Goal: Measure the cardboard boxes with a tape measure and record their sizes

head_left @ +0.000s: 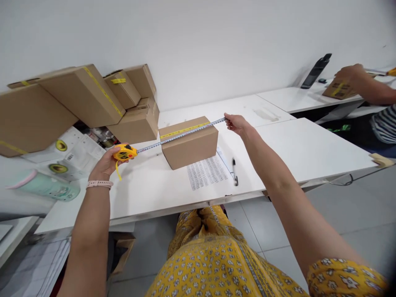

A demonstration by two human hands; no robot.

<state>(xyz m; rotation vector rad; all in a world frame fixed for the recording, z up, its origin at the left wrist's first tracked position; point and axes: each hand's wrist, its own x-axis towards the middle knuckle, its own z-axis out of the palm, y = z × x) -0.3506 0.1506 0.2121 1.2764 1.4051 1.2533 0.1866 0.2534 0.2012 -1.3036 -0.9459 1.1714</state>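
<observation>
A brown cardboard box (189, 145) with yellow tape on its top stands on the white table (297, 152). My left hand (107, 163) grips the yellow tape measure case (124, 152) to the left of the box. The silver tape blade (188, 131) runs across the box top. At the box's right far corner, my right hand (236, 123) pinches the blade's end.
A printed sheet (206, 171) and a pen (235, 171) lie in front of the box. Stacked cardboard boxes (93, 99) fill the left. A mint bottle (46, 185) lies at the left edge. At the far right another person's hand (351, 73) rests on a small box (338, 88).
</observation>
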